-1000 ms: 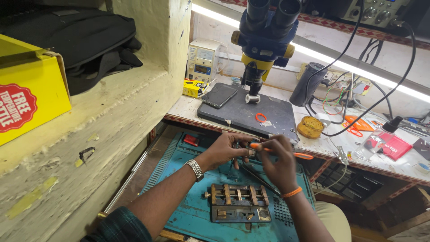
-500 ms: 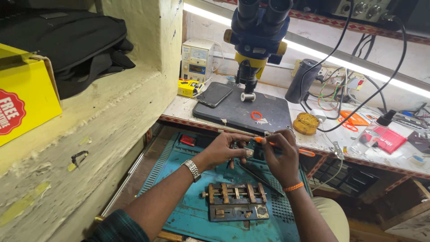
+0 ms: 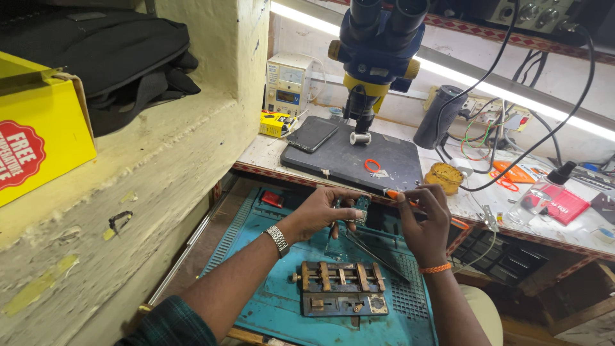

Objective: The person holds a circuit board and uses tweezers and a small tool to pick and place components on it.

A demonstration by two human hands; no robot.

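Observation:
My left hand (image 3: 325,211) pinches a small green circuit board (image 3: 362,207) above the blue work mat (image 3: 275,301). My right hand (image 3: 424,221) grips an orange-handled screwdriver (image 3: 410,204), whose tip points at the board. A thin metal strip (image 3: 375,251) slants below both hands. On the mat nearer to me sits a metal board-holding jig (image 3: 339,288).
A blue and yellow microscope (image 3: 377,45) stands over a dark base plate (image 3: 359,163) with a phone (image 3: 312,134) on it. A round yellow tin (image 3: 444,177), cables, a red pouch (image 3: 558,205) and a meter (image 3: 289,83) crowd the bench. A yellow box (image 3: 35,138) sits on the left ledge.
Both hands have stayed together at the small board. The camera has shifted slightly, so the scene sits a little lower and more to the right.

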